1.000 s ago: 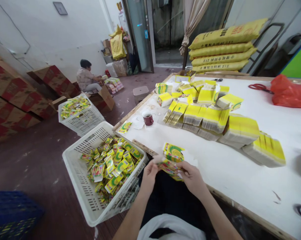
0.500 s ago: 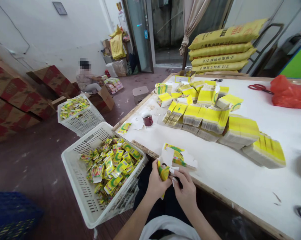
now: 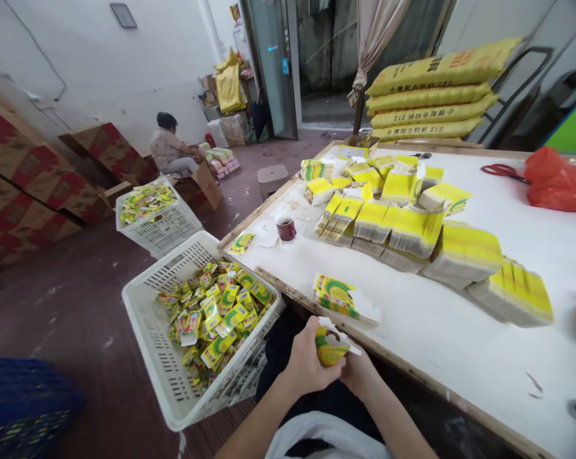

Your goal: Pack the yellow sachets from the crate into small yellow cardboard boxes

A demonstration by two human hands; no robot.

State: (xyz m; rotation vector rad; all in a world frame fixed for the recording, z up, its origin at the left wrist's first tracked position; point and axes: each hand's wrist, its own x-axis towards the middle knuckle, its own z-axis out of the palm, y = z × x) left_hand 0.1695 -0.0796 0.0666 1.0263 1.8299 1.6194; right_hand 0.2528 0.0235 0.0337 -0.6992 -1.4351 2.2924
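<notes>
Both my hands grip one small yellow and green carton below the table's front edge, over my lap. My left hand wraps round its left side, fingers closed. My right hand closes on its right side, partly hidden behind the carton. Just beyond, a short stack of flat cartons lies on the white table. To my left stands a white plastic basket with several folded cartons in it.
Rows of flat yellow cartons cover the table's middle, with a red mug, a red bag and red scissors. A second basket and a seated person are farther left. Yellow sacks are stacked behind.
My hands came down from the table edge toward my lap with one carton, leaving the stack on the table. The carton went from flat to folded.
</notes>
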